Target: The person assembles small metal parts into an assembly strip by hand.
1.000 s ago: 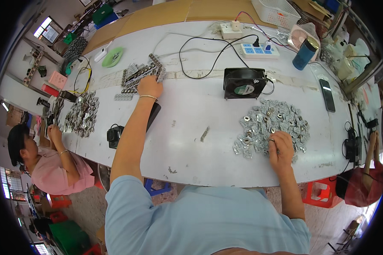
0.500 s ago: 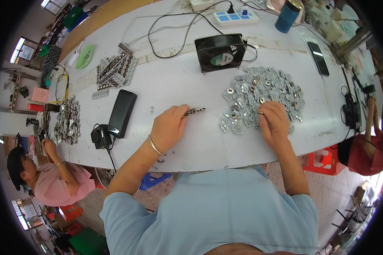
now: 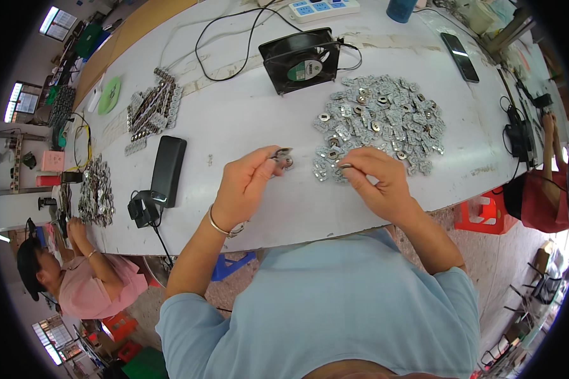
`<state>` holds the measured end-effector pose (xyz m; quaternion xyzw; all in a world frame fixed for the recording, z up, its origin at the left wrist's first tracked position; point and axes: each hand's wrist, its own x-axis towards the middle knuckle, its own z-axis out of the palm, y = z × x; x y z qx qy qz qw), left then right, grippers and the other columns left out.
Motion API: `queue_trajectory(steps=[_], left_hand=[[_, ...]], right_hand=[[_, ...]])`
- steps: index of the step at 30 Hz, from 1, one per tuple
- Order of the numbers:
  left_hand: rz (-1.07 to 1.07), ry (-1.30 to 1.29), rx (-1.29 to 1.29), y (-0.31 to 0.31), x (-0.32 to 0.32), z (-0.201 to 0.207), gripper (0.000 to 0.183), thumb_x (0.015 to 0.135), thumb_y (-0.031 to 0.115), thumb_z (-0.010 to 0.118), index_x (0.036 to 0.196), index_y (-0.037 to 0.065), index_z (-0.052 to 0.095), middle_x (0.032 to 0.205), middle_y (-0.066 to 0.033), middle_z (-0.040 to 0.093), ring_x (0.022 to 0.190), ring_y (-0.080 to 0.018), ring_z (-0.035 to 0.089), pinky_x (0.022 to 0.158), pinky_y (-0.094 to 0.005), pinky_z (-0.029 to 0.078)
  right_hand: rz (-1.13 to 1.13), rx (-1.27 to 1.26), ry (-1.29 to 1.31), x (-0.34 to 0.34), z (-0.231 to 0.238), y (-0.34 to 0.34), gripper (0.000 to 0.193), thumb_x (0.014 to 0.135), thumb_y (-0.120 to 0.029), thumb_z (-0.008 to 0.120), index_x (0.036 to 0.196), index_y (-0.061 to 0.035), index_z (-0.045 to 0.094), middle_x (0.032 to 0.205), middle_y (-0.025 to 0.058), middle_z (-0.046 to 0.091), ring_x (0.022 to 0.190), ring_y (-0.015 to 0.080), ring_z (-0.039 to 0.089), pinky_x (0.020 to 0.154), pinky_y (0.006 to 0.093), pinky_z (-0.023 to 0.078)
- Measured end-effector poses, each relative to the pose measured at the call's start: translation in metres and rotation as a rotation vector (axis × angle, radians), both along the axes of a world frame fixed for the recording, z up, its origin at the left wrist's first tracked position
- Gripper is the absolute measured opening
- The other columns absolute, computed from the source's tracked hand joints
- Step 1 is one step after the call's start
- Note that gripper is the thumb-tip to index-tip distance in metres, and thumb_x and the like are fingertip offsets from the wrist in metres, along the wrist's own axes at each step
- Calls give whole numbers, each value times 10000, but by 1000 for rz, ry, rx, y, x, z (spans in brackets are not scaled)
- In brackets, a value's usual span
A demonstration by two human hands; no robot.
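Observation:
My left hand [image 3: 242, 186] is closed around a small bunch of metal parts [image 3: 284, 158], whose ends stick out past the thumb and forefinger. To its right, my right hand [image 3: 385, 184] pinches one small metal piece [image 3: 346, 165] between thumb and fingertips. The two hands are apart, with a gap of bare table between them. Just beyond the right hand spreads a heap of small silvery metal parts [image 3: 385, 110], some with round brassy centres.
A black fan [image 3: 300, 60] stands behind the heap. Left are a black power bank [image 3: 169, 170], an adapter [image 3: 143, 208] and stacked metal strips [image 3: 155, 104]. A phone [image 3: 459, 57] lies far right. A co-worker in pink [image 3: 98, 281] sits at the left.
My right hand has come away from the heap toward the left hand, carrying a small metal piece. The bunch in my left hand has turned. The whole view has shifted slightly.

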<state>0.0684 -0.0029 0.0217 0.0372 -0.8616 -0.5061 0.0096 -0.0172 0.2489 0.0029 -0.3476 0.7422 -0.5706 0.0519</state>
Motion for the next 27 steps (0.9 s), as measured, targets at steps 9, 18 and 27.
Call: queue_trajectory(steps=[9,18,27], left_hand=[[-157,-256,892,28,-23,2,361,1012,229,483,1209,-63,559,986,-143,673,786,-197,659,657,-310,548],[-94,-74,584,36,-25,2,300,1003,178,501,1162,-53,606,933,-104,658,688,-129,575,600,-259,475],[39,550,-264,50,-23,-5,123,883,-36,616,986,-10,678,810,-70,596,628,-129,546,552,-257,446]], right_hand=[[4,-106,-510,-8,20,-11,170,917,-104,618,1011,18,690,745,25,637,637,57,549,556,228,442],[15,-103,-434,-14,24,-11,185,925,-119,614,1006,29,690,757,1,632,611,46,507,542,223,420],[31,-26,-712,-6,25,-17,207,932,-172,616,964,15,699,760,19,660,623,61,559,573,233,474]])
